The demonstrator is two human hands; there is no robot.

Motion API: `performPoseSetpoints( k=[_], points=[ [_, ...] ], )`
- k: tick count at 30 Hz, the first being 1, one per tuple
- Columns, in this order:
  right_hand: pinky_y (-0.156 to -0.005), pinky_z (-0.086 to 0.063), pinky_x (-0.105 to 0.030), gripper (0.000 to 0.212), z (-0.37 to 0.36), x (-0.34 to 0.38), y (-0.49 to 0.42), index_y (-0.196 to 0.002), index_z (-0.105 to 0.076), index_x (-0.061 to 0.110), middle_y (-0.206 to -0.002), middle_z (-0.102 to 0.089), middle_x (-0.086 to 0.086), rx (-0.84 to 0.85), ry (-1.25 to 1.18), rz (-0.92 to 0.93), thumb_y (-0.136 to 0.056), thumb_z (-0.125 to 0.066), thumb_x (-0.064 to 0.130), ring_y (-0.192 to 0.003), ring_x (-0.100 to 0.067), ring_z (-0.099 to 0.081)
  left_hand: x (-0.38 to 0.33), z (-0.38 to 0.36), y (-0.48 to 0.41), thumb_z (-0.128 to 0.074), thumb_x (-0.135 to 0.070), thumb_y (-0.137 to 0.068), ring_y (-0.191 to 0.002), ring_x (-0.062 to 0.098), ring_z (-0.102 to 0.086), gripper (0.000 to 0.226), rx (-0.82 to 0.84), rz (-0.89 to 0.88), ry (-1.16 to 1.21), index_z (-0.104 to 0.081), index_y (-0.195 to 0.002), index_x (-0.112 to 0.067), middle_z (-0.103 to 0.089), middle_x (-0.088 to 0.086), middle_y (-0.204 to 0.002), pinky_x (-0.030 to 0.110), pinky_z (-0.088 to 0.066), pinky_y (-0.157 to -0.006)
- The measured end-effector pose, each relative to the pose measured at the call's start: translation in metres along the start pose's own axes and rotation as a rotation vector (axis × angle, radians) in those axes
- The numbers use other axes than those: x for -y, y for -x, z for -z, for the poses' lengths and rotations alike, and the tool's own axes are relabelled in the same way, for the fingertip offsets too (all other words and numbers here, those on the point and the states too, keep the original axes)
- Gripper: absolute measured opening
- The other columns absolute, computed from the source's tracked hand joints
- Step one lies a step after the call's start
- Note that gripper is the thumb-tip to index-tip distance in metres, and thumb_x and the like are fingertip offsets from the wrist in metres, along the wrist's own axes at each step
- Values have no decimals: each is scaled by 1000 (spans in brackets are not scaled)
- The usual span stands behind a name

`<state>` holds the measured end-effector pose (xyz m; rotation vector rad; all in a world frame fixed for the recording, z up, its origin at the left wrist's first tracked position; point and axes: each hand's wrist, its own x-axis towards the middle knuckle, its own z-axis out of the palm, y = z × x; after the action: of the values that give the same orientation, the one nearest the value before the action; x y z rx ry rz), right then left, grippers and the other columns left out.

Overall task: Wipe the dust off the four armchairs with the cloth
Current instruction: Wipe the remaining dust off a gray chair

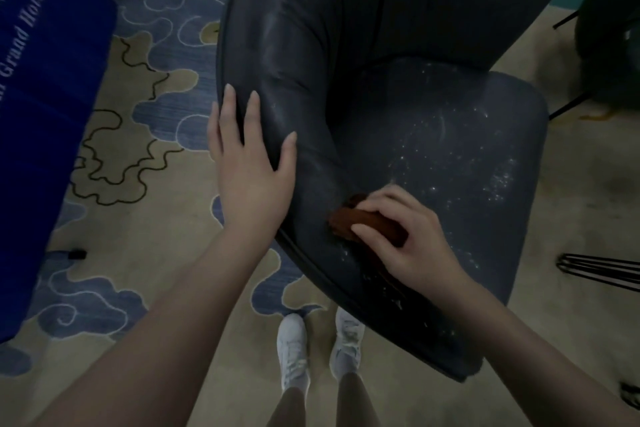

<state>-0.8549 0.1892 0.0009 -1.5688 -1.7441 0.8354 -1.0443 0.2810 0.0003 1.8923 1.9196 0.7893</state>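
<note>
R hand (405, 236) clamps cloth (341, 218) on dusty armchair (450, 135) seat — L hand (252, 170) flat on armrest; cloud-patterned carpet (138, 156).

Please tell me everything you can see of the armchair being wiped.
The armchair is dark blue-grey, with a smooth, leather-like cover, a curved back and a flat seat. White dust specks dot the seat; pale smears mark the back. The left hand rests flat on its rim; the right hand presses a brown cloth on the seat.
</note>
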Motion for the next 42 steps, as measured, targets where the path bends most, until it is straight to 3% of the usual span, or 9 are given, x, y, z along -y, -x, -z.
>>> performPoseSetpoints(
  k=[7,13,18,21,25,29,32,38,42],
  points=[
    [-85,-50,-28,23,-14,19,-28,-104,-70,11,-104,-60,2,46,3,116,-90,-65,29,-95,-10,-60,-1,2,0,-50,-40,-100,-151,29,-6,63,29,0,-5,-29,-153,-14,-13,8,-164,28,-2,-118],
    [-79,-53,-36,17,4,4,15,-100,-72,6,-105,-61,-2,221,31,314,-90,-68,20,-95,-16,-61,-6,6,21,-53,-40,-99,-151,19,4,67,69,79,75,-24,-155,-20,-3,-2,-166,14,9,-110],
    [-87,-49,-25,23,10,0,1,-100,-70,5,-104,-59,-2,145,-34,220,-89,-66,25,-97,-12,-60,-16,-1,58,-58,-33,-98,-152,21,-3,64,-1,127,159,-29,-153,-16,-10,2,-165,24,-2,-120],
    [-82,-51,-32,23,-3,5,-16,-102,-70,6,-104,-58,-3,98,-17,206,-89,-67,25,-94,-16,-60,-15,-3,71,-58,-33,-98,-151,20,-11,62,-45,151,197,-33,-151,-13,-17,2,-163,20,-5,-121],
    [-78,-52,-39,18,5,-4,11,-101,-70,4,-104,-57,-6,233,-5,361,-89,-69,18,-93,-19,-60,-14,-3,78,-57,-32,-99,-151,15,-14,59,-40,162,215,-34,-150,-13,-18,-2,-163,35,-15,-123],
    [-78,-52,-37,18,31,-18,27,-99,-72,3,-102,-59,-5,357,-45,387,-90,-68,19,-92,-18,-60,-21,-6,79,-57,-30,-100,-151,13,-14,58,-77,204,229,-35,-151,-13,-18,-2,-163,26,-13,-122],
    [-85,-50,-32,22,28,-19,11,-100,-71,6,-103,-58,-4,254,-65,297,-89,-66,25,-95,-15,-60,-33,-12,84,-56,-30,-99,-151,14,-11,60,-107,259,231,-33,-151,-13,-16,-1,-164,19,-8,-119],
    [-85,-49,-28,20,24,-29,30,-99,-69,5,-103,-57,-3,265,-143,278,-89,-66,22,-95,-16,-59,-48,-22,93,-58,-33,-97,-152,19,-8,65,-149,320,173,-30,-152,-13,-13,1,-164,35,-11,-123],
    [-91,-47,-25,23,32,-47,29,-102,-69,7,-105,-58,-1,258,-201,177,-91,-62,26,-100,-11,-59,-59,-29,100,-56,-35,-98,-152,23,-7,66,-195,343,75,-28,-153,-12,-12,3,-165,9,4,-114]
  ],
)
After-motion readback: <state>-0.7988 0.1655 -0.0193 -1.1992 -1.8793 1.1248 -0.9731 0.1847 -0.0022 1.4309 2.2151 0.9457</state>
